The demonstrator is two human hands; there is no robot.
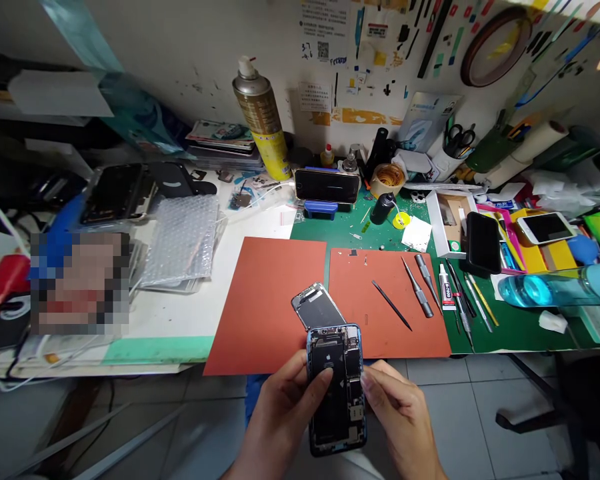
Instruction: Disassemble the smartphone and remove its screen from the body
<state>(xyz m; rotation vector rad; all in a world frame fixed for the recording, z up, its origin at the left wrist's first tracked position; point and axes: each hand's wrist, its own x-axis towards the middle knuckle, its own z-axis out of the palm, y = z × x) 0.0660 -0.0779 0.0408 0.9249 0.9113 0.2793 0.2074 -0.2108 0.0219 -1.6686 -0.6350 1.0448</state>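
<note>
An opened smartphone (329, 417), its battery and inner boards exposed, is held just past the front edge of the bench. My left hand (286, 408) is closed around its left side, with the thumb lying over the black battery. At the right edge, my right hand (403, 408) has its thumb and fingers pinched against the frame; whether a small part is between them is hidden. Behind the phone's top end, a detached screen assembly (323, 308) lies at a slant on the orange mats, its metal back facing up.
On the right orange mat (350, 340) rest a black pry stick (391, 305) and two screwdrivers (417, 287). Farther right are a glue tube (447, 287), tweezers and a blue bottle (555, 285). A spray can (263, 120) and a propped phone (327, 186) stand behind; bubble wrap (183, 237) lies left.
</note>
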